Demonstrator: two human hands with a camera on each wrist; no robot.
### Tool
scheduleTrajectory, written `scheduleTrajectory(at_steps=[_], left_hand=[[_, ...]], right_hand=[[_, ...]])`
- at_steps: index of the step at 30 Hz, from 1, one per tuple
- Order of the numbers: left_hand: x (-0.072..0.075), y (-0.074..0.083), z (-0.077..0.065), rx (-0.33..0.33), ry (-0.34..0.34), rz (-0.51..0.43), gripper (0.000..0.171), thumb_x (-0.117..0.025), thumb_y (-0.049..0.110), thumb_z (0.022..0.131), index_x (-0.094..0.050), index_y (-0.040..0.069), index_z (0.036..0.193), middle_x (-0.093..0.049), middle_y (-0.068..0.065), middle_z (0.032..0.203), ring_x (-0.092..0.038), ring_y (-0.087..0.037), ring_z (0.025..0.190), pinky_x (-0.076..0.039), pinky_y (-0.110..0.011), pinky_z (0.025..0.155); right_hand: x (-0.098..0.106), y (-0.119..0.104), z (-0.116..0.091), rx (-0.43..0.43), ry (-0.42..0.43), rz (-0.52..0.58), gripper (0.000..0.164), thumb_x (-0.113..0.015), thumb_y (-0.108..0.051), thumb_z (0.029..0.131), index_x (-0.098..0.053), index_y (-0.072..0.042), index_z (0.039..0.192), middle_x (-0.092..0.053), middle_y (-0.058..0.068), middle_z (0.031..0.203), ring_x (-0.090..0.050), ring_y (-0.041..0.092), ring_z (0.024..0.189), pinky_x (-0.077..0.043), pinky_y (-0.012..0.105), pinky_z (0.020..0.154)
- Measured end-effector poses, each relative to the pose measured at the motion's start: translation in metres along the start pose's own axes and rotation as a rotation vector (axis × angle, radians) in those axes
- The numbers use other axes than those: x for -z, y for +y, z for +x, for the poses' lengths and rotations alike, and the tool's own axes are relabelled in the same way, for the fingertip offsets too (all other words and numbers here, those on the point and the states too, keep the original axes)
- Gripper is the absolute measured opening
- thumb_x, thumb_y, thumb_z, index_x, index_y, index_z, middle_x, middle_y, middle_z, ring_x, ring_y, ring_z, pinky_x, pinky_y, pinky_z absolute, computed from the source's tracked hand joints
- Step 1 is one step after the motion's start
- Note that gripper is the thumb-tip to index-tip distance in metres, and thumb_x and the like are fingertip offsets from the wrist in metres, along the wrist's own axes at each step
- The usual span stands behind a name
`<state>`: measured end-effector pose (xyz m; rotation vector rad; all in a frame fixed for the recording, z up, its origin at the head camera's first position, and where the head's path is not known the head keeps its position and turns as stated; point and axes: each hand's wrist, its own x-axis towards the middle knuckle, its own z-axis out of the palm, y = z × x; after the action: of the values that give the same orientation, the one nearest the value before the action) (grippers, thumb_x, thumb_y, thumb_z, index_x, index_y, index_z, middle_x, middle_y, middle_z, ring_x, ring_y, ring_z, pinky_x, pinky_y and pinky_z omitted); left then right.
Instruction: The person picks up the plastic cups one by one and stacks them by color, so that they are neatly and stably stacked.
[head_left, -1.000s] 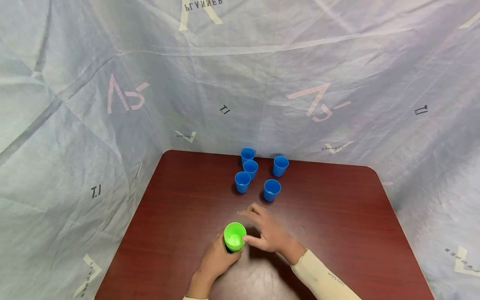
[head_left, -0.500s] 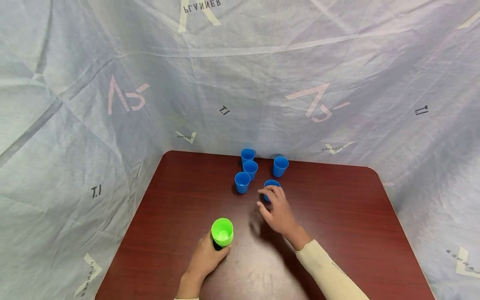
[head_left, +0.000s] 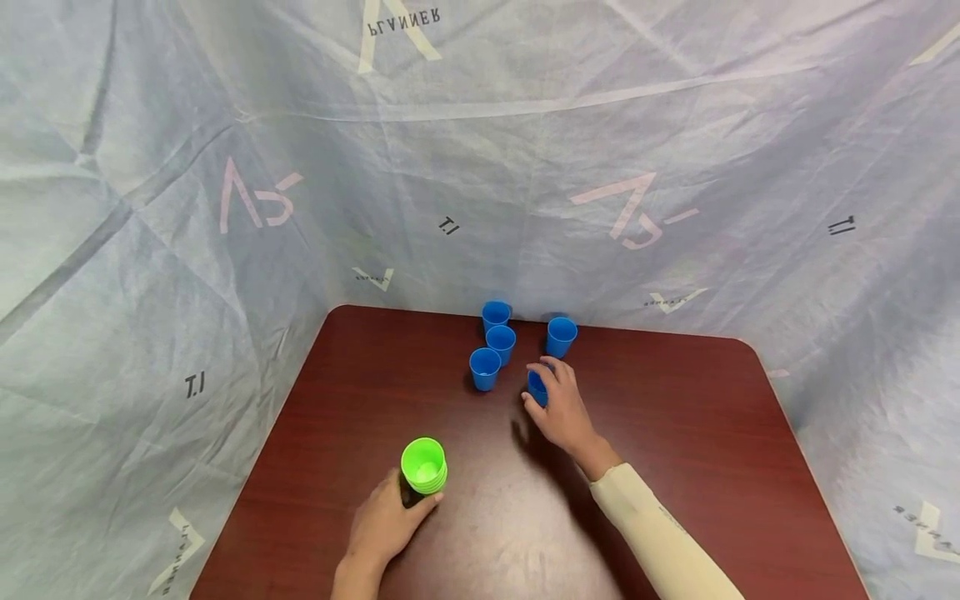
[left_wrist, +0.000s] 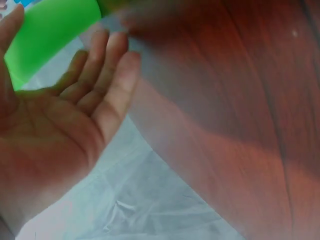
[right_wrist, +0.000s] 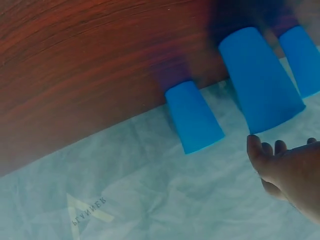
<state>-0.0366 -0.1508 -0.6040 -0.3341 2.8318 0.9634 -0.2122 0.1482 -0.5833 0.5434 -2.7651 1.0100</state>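
Note:
A stack of green cups [head_left: 424,465], nested with several rims showing, stands upright near the front of the table. My left hand [head_left: 384,518] is beside it, thumb and fingers spread around a gap on the near side. In the left wrist view, the fingers are loosely extended and the green cups [left_wrist: 52,37] lie beyond the palm; contact is hard to tell. My right hand [head_left: 562,408] hovers at a blue cup [head_left: 537,388], partly hiding it. In the right wrist view, its fingertips are close to the rim of the blue cup [right_wrist: 262,82], not wrapped around it.
More blue cups stand upright toward the back: one nearer cup [head_left: 484,370], two behind it, and another [head_left: 561,337] at the right. They rest on a reddish-brown table [head_left: 660,433]. A grey printed sheet [head_left: 525,167] hangs close behind the table's back edge.
My left hand has moved left with the green stack, and its hold now looks loosened. My right hand has left the green cups and moved forward and right to a blue cup.

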Motion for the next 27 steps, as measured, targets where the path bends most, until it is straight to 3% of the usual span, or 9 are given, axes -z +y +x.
scheduleTrajectory(at_steps=[2, 4, 6, 12, 19, 23, 27], left_hand=[[0.002, 0.000, -0.004, 0.010, -0.044, -0.002, 0.048, -0.075, 0.064, 0.090, -0.067, 0.017, 0.096, -0.069, 0.002, 0.083, -0.069, -0.022, 0.078, -0.050, -0.044, 0.062], [0.002, 0.001, -0.009, 0.005, -0.099, -0.024, 0.049, -0.070, 0.063, 0.094, -0.055, 0.020, 0.074, -0.051, 0.008, 0.064, -0.051, -0.014, 0.059, -0.037, -0.034, 0.051], [0.001, 0.003, -0.014, -0.005, -0.166, -0.070, 0.057, -0.068, 0.058, 0.097, -0.040, 0.023, 0.063, -0.033, 0.011, 0.057, -0.031, -0.010, 0.053, -0.025, -0.028, 0.048], [-0.013, 0.008, -0.027, -0.141, -0.294, -0.167, 0.060, -0.072, 0.038, 0.099, -0.032, 0.026, 0.057, -0.027, 0.017, 0.051, -0.024, -0.003, 0.048, -0.021, -0.022, 0.044], [-0.029, 0.023, -0.030, -0.300, -0.264, -0.169, 0.044, -0.075, 0.029, 0.097, -0.048, 0.020, 0.064, -0.038, 0.017, 0.060, -0.034, 0.003, 0.053, -0.030, -0.019, 0.048], [-0.033, 0.031, -0.029, -0.338, -0.279, -0.168, 0.038, -0.075, 0.029, 0.096, -0.054, 0.018, 0.067, -0.043, 0.017, 0.063, -0.038, 0.004, 0.057, -0.034, -0.018, 0.052], [-0.034, 0.034, -0.030, -0.332, -0.302, -0.144, 0.038, -0.075, 0.030, 0.096, -0.053, 0.020, 0.067, -0.043, 0.017, 0.064, -0.038, 0.004, 0.058, -0.034, -0.018, 0.053]], right_hand=[[0.000, 0.002, 0.002, -0.024, -0.013, -0.003, 0.050, -0.072, -0.025, 0.100, -0.058, -0.012, 0.146, -0.042, 0.019, 0.161, -0.036, 0.042, 0.151, -0.051, 0.062, 0.110], [-0.001, 0.005, 0.003, -0.042, -0.020, -0.003, 0.051, -0.073, -0.025, 0.100, -0.058, -0.011, 0.146, -0.040, 0.019, 0.163, -0.035, 0.043, 0.152, -0.049, 0.063, 0.112], [-0.001, 0.007, 0.004, -0.053, -0.027, -0.002, 0.051, -0.073, -0.026, 0.100, -0.058, -0.011, 0.146, -0.040, 0.018, 0.163, -0.034, 0.042, 0.153, -0.048, 0.063, 0.113], [-0.004, 0.013, 0.004, -0.025, -0.017, 0.012, 0.047, -0.073, -0.021, 0.099, -0.061, -0.011, 0.143, -0.043, 0.018, 0.162, -0.037, 0.042, 0.152, -0.050, 0.062, 0.111], [-0.003, 0.017, 0.004, -0.055, -0.019, 0.012, 0.046, -0.070, -0.019, 0.101, -0.059, -0.012, 0.145, -0.042, 0.021, 0.163, -0.040, 0.044, 0.151, -0.049, 0.063, 0.112], [-0.002, 0.016, 0.002, -0.076, -0.028, 0.004, 0.052, -0.070, -0.019, 0.101, -0.055, -0.014, 0.151, -0.044, 0.019, 0.161, -0.045, 0.043, 0.148, -0.051, 0.062, 0.111], [-0.002, 0.015, 0.000, -0.074, -0.022, -0.005, 0.062, -0.072, -0.018, 0.100, -0.048, -0.016, 0.157, -0.047, 0.018, 0.156, -0.048, 0.041, 0.143, -0.052, 0.061, 0.109]])
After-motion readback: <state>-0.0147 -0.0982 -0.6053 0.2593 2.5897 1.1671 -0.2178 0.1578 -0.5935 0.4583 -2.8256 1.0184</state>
